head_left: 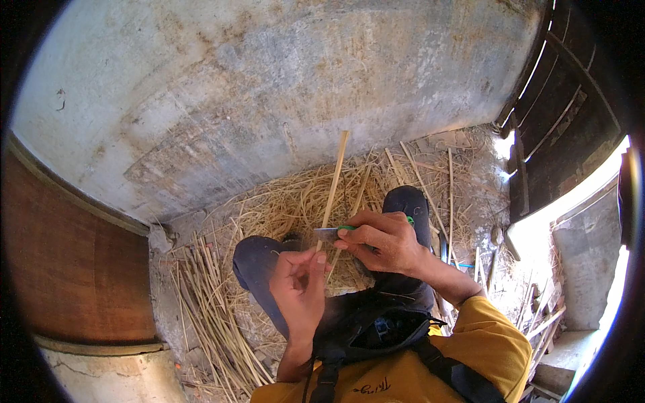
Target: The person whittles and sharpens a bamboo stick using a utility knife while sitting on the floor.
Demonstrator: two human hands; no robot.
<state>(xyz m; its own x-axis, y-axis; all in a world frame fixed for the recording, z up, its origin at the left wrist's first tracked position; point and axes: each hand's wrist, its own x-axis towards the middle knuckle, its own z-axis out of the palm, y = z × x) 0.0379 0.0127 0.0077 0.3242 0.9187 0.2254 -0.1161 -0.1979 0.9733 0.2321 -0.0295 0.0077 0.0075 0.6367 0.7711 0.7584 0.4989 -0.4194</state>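
Note:
My left hand (299, 281) is closed in a pinch on the near end of a thin pale strip (335, 176), which looks like split bamboo and slants up and away toward the wall. In my right hand (384, 240) is a small knife (326, 234) with a green handle, mostly covered by the fingers. Its short flat blade points left and lies against the strip, just above my left fingertips. Both hands are over my lap, between the knees.
Curly shavings (282, 195) cover the floor ahead of my knees. A bundle of long thin strips (218, 322) lies at the left. A stained wall (302, 80) stands in front, a brown wooden panel (80, 255) at left. Dark boards (561, 114) are at the right. A black bag (383, 329) rests at my waist.

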